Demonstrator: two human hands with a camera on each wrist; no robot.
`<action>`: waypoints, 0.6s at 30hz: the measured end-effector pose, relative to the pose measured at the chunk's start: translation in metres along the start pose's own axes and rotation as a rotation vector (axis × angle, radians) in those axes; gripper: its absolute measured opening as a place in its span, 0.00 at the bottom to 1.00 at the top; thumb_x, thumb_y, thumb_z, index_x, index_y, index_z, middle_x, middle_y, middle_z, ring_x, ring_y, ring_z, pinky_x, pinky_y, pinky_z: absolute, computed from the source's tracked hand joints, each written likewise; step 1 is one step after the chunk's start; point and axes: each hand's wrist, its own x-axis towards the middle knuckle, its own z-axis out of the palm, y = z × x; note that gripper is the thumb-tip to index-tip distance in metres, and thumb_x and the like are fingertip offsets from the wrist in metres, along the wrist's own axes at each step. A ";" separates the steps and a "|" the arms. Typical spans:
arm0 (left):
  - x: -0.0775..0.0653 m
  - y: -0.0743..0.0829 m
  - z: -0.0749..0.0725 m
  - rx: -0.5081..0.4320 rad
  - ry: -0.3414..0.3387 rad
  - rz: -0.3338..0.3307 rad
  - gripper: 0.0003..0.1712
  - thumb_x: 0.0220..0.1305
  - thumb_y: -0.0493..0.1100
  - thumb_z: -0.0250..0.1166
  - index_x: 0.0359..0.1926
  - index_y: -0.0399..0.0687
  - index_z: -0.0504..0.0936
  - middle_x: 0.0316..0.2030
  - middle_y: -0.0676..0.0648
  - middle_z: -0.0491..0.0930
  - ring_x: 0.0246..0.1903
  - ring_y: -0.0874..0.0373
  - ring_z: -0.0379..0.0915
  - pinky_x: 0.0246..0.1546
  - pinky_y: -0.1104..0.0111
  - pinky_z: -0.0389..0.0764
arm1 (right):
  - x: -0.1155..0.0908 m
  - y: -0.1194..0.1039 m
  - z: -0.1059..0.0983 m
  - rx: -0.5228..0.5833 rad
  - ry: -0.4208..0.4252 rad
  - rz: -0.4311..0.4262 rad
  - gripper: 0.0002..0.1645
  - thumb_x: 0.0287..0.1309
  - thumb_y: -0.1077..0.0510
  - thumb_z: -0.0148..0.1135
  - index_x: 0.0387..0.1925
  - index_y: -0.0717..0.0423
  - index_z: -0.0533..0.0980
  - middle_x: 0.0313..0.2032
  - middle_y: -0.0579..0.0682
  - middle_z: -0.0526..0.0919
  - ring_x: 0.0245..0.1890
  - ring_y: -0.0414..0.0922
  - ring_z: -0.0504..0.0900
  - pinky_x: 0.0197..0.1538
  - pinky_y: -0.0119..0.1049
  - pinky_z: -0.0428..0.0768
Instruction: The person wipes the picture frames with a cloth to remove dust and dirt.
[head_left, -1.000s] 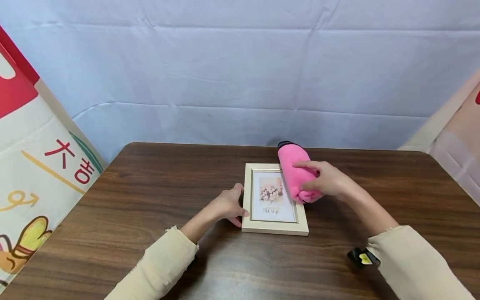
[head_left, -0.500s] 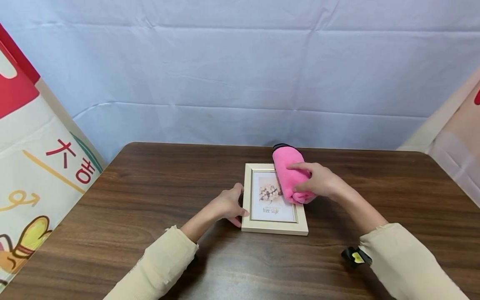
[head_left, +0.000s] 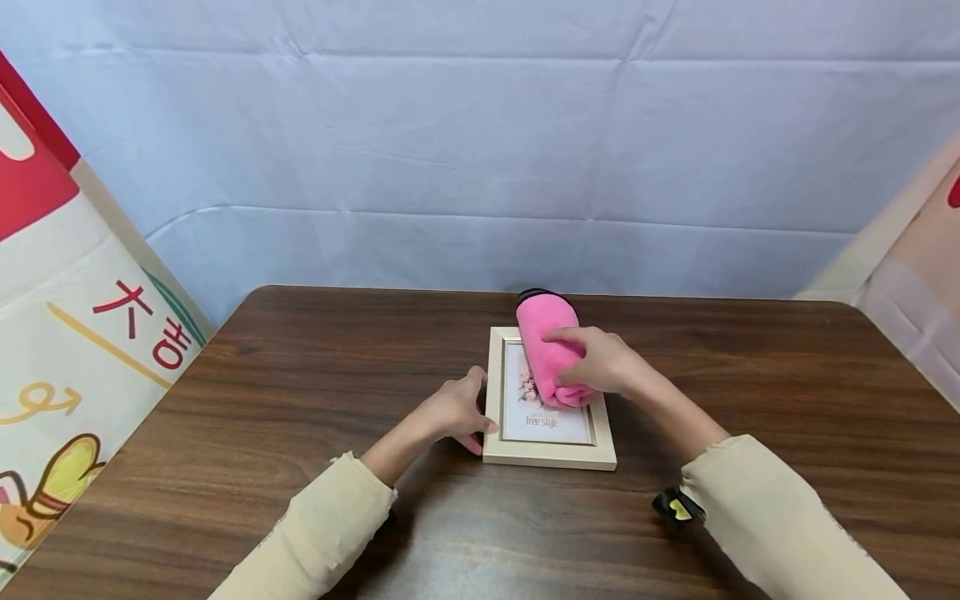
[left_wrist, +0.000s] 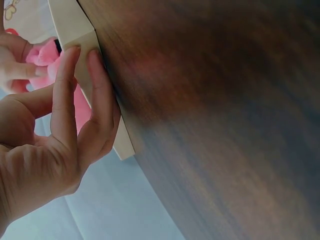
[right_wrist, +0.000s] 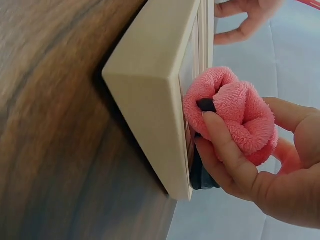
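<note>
A cream picture frame (head_left: 550,456) lies flat on the dark wooden table, its printed flower picture facing up. At its left edge my left hand (head_left: 453,407) holds it, thumb over the top face and fingers against the side; the left wrist view shows those fingers (left_wrist: 64,95) along the side. My right hand (head_left: 603,360) grips a rolled pink fleecy cloth (head_left: 542,333) with black trim, fingers and thumb curled round it. The cloth (right_wrist: 250,117) rests against the frame's face, slanting over its upper part and hiding much of the picture.
The brown wooden table (head_left: 337,358) runs back to a pale blue cloth backdrop (head_left: 450,150). A printed sheet (head_left: 90,333) with red lettering hangs at the left. A black strap piece (head_left: 675,506) shows beneath the right sleeve.
My right hand and the pink cloth have slid left over the frame, covering more of the flower picture. The left hand and the frame have stayed nearly still.
</note>
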 end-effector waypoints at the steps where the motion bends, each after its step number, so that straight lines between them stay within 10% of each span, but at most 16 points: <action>1: 0.000 0.000 0.000 -0.003 -0.001 0.001 0.31 0.52 0.26 0.64 0.55 0.37 0.60 0.32 0.35 0.70 0.17 0.50 0.78 0.17 0.67 0.80 | 0.000 -0.001 0.001 0.018 -0.010 0.005 0.36 0.44 0.67 0.62 0.60 0.53 0.67 0.55 0.64 0.66 0.23 0.42 0.78 0.26 0.34 0.80; 18: -0.001 -0.001 -0.001 -0.030 -0.006 0.006 0.31 0.53 0.26 0.63 0.55 0.37 0.60 0.29 0.37 0.70 0.19 0.49 0.79 0.18 0.66 0.81 | 0.007 -0.016 0.016 -0.058 -0.027 -0.050 0.37 0.43 0.67 0.65 0.59 0.55 0.68 0.57 0.60 0.68 0.46 0.53 0.69 0.31 0.32 0.76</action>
